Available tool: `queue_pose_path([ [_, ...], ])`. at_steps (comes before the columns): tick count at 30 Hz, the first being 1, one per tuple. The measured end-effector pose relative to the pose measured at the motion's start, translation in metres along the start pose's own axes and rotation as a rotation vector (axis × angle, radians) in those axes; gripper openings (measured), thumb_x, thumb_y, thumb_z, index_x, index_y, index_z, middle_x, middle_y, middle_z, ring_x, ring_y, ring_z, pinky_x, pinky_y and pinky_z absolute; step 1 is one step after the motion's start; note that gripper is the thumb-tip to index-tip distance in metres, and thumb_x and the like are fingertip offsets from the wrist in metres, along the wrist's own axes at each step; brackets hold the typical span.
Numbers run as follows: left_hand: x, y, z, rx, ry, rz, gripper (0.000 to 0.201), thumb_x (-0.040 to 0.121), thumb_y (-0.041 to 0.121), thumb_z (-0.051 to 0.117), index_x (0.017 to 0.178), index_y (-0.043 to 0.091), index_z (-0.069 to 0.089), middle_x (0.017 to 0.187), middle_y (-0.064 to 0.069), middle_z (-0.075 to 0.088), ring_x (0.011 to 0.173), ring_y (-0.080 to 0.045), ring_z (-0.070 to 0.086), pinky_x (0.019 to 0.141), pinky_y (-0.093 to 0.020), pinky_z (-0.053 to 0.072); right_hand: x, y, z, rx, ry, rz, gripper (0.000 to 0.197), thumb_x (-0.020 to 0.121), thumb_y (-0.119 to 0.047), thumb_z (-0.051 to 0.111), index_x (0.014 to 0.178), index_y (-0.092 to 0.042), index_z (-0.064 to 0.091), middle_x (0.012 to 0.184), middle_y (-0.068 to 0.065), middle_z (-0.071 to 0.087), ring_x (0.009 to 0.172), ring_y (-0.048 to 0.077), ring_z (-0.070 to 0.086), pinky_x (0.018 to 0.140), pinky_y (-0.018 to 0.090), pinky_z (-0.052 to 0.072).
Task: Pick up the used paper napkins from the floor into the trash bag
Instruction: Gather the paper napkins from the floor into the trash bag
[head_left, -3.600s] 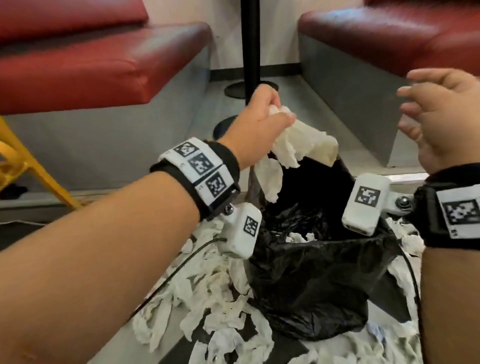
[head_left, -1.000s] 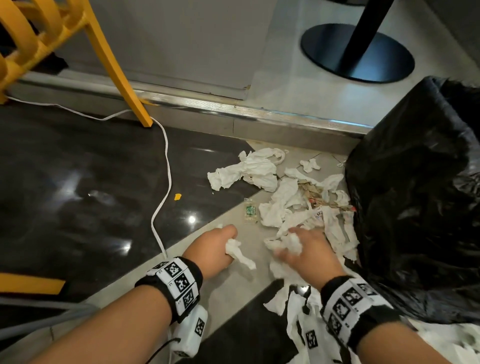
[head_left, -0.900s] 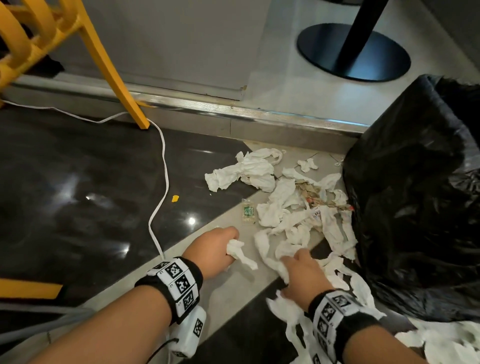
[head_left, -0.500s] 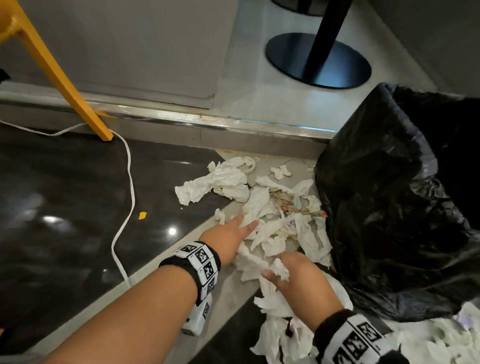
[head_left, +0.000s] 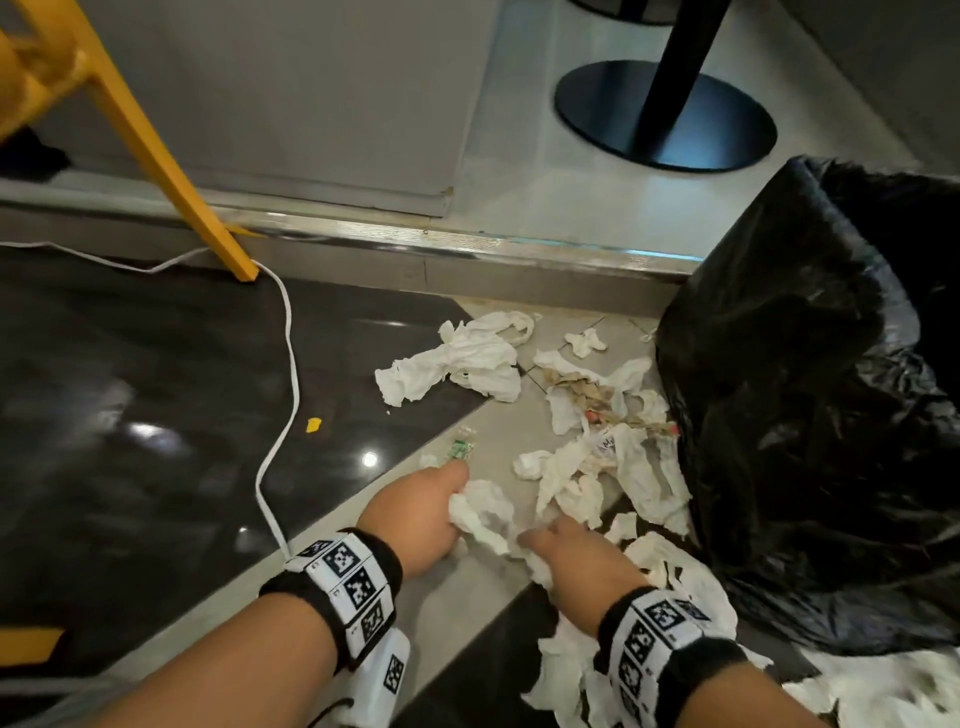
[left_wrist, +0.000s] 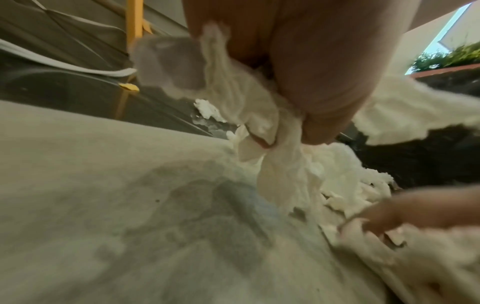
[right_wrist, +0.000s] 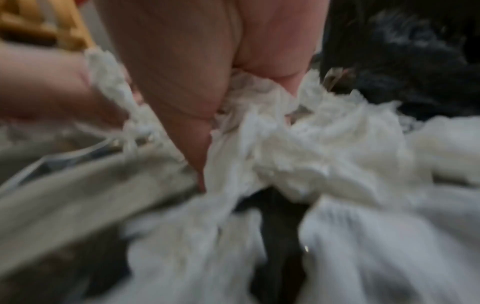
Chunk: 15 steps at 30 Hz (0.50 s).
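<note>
Crumpled white napkins (head_left: 597, 467) litter the floor beside a black trash bag (head_left: 821, 405) that stands at the right. My left hand (head_left: 426, 512) grips a bunch of napkins (head_left: 480, 512) just above the floor; the left wrist view shows its fingers (left_wrist: 319, 86) curled round the paper (left_wrist: 249, 107). My right hand (head_left: 576, 558) is next to it, low over the pile, its fingers curled into more napkins (right_wrist: 280, 148). A larger wad (head_left: 457, 364) lies farther off, near the step.
A white cable (head_left: 283, 405) runs across the dark tile at the left, past a yellow chair leg (head_left: 171, 171). A metal-edged step (head_left: 467, 244) crosses behind, with a black table base (head_left: 665, 114) on the raised floor. A small green wrapper (head_left: 460, 447) lies near my left hand.
My left hand has gathered and closed on a bunch of napkins, drawing back toward me. My right hand has shifted to lie next to it, still in the pile.
</note>
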<state>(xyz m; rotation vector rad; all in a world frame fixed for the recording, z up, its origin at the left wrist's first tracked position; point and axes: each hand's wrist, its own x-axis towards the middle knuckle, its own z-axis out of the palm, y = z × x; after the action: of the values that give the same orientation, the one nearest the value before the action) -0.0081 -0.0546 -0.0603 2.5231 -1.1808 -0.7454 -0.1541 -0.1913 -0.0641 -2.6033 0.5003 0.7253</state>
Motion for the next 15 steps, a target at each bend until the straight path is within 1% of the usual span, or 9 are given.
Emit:
queue_pose_path([
  [2,-0.006,-0.007,-0.002,-0.029,-0.022,-0.015,0.038,0.081,0.019,0.057,0.118,0.022,0.049,0.103,-0.005,0.060,0.098,-0.028,0.060,0.078,-0.034,0.048,0.000,-0.001,0.010,-0.075,-0.029,0.031,0.048,0.087,0.000,0.044,0.128,-0.023,0.047,0.124,0.011,0.049,0.109,0.030,0.056,0.094,0.037,0.048],
  [3,-0.008,-0.010,-0.003,-0.001,-0.048,-0.026,0.040,0.081,0.021,0.058,0.121,0.022,0.051,0.110,-0.006,0.060,0.101,-0.027,0.060,0.080,-0.034,0.048,-0.001,-0.002,0.009,-0.069,-0.005,0.058,0.037,0.089,-0.005,0.043,0.123,-0.019,0.051,0.121,0.011,0.053,0.106,0.029,0.057,0.092,0.034,0.046],
  [5,-0.008,-0.013,-0.004,0.128,-0.101,-0.036,0.023,0.081,0.021,0.059,0.104,0.016,0.060,0.109,-0.009,0.059,0.097,-0.027,0.060,0.072,-0.030,0.042,-0.003,-0.002,0.004,0.029,0.097,0.112,0.024,0.094,-0.021,0.046,0.114,-0.014,0.056,0.118,0.010,0.057,0.105,0.025,0.058,0.089,0.028,0.043],
  [8,-0.006,-0.014,-0.003,0.212,-0.125,-0.042,0.009,0.084,0.017,0.054,0.090,0.013,0.059,0.107,-0.011,0.058,0.095,-0.029,0.060,0.071,-0.031,0.040,-0.011,-0.001,-0.015,0.300,0.178,0.223,0.050,0.087,-0.044,0.059,0.125,-0.012,0.053,0.128,0.008,0.056,0.119,0.021,0.053,0.095,0.024,0.038],
  [10,-0.003,-0.010,-0.002,0.223,-0.132,-0.033,0.011,0.085,0.012,0.051,0.091,0.012,0.060,0.109,-0.012,0.058,0.096,-0.029,0.061,0.076,-0.032,0.043,-0.020,0.001,-0.031,0.527,0.245,0.282,0.067,0.075,-0.041,0.075,0.129,-0.008,0.051,0.131,0.008,0.054,0.125,0.023,0.049,0.098,0.025,0.037],
  [11,-0.001,-0.006,-0.001,0.227,-0.135,-0.022,0.015,0.086,0.011,0.050,0.094,0.009,0.062,0.110,-0.012,0.059,0.097,-0.029,0.061,0.078,-0.032,0.043,-0.023,0.004,-0.035,0.591,0.274,0.304,0.063,0.073,-0.033,0.079,0.125,-0.009,0.054,0.126,0.007,0.057,0.122,0.023,0.051,0.095,0.024,0.039],
  [13,0.001,0.004,0.002,0.227,-0.150,-0.001,0.018,0.087,0.011,0.049,0.098,0.007,0.063,0.108,-0.011,0.061,0.098,-0.028,0.062,0.078,-0.030,0.043,-0.024,0.013,-0.038,0.644,0.321,0.284,0.030,0.077,-0.016,0.074,0.105,-0.017,0.062,0.099,-0.001,0.064,0.094,0.017,0.063,0.072,0.013,0.044],
  [14,0.001,0.009,0.005,0.223,-0.160,0.012,0.018,0.087,0.011,0.049,0.098,0.008,0.062,0.104,-0.010,0.061,0.097,-0.028,0.062,0.077,-0.030,0.042,-0.026,0.016,-0.039,0.660,0.339,0.272,0.019,0.080,-0.010,0.068,0.095,-0.021,0.063,0.085,-0.006,0.063,0.079,0.012,0.062,0.060,0.008,0.041],
  [15,0.000,0.013,0.007,0.218,-0.165,0.028,0.017,0.086,0.010,0.050,0.098,0.009,0.062,0.097,-0.008,0.060,0.095,-0.027,0.062,0.074,-0.030,0.041,-0.027,0.019,-0.040,0.657,0.354,0.260,0.021,0.082,-0.007,0.063,0.087,-0.027,0.059,0.079,-0.010,0.061,0.073,0.011,0.060,0.055,0.007,0.039],
])
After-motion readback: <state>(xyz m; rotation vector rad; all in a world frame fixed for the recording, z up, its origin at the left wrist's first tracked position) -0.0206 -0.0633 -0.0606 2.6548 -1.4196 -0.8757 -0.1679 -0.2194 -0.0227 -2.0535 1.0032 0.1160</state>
